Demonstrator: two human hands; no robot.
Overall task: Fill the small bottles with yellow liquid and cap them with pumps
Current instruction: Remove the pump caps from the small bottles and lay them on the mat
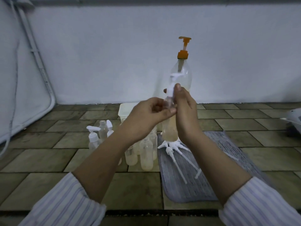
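A small clear bottle [169, 128] with yellowish liquid is lifted above the floor at centre. My left hand [146, 115] grips its shoulder. My right hand [184, 110] pinches the white pump [171, 88] sitting in its neck, thumb up beside the collar. Behind stands a large clear bottle [184, 74] with an orange pump [184, 48] and a little yellow liquid. Several small bottles [146, 154] stand below my left arm, some filled, two at the left capped with white pumps [92, 132]. Several loose white pumps [175, 154] lie on a grey mat [228, 152].
A white tub [125, 110] stands behind the small bottles. The floor is brown tile [40, 157]. A pale mattress or cover [19, 79] leans at the left against the wall. A white object [293, 118] sits at the right edge.
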